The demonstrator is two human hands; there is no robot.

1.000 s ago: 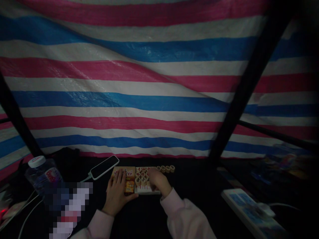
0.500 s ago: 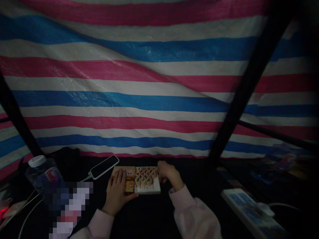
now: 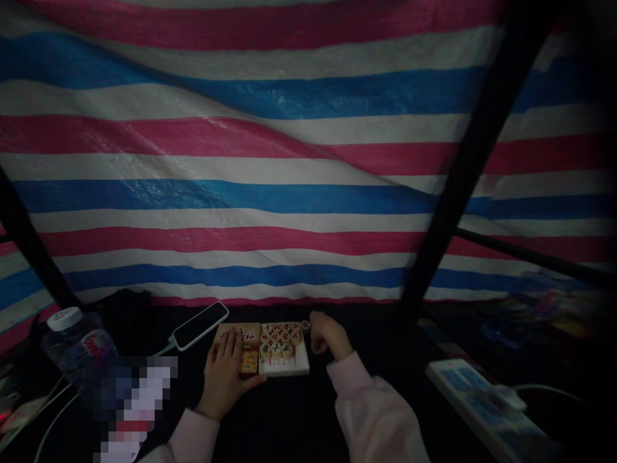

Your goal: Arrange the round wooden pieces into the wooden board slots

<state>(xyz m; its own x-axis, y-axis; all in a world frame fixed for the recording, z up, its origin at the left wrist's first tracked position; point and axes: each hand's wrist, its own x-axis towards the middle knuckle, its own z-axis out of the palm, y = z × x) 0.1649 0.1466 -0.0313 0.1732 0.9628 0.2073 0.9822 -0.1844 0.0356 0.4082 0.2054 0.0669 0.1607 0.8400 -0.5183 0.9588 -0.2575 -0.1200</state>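
My left hand (image 3: 226, 379) lies flat on a printed cardboard box lid (image 3: 249, 361), fingers stretched out and thumb along its front edge near the tray. Right beside the lid is a white tray (image 3: 294, 366) with rows of round Chinese chess pieces (image 3: 276, 337), red characters at the back and dark ones in front. The tray's front part shows white, bare of pieces. At the tray's right side my right hand (image 3: 330, 334) is curled, fingers bent down. A single chess piece (image 3: 305, 326) sits at its knuckles, outside the tray; whether the fingers grip anything is hidden.
A white-framed phone (image 3: 200, 326) with a cable lies behind the lid. A clear jar with a white cap (image 3: 72, 341) stands at left. To the right is a power strip (image 3: 477, 392) with a plug. A striped sheet (image 3: 270, 193) hangs behind the dark table.
My right hand has shifted slightly right, away from the tray, uncovering a single chess piece beside it. The left hand stays on the lid. The view has turned slightly.
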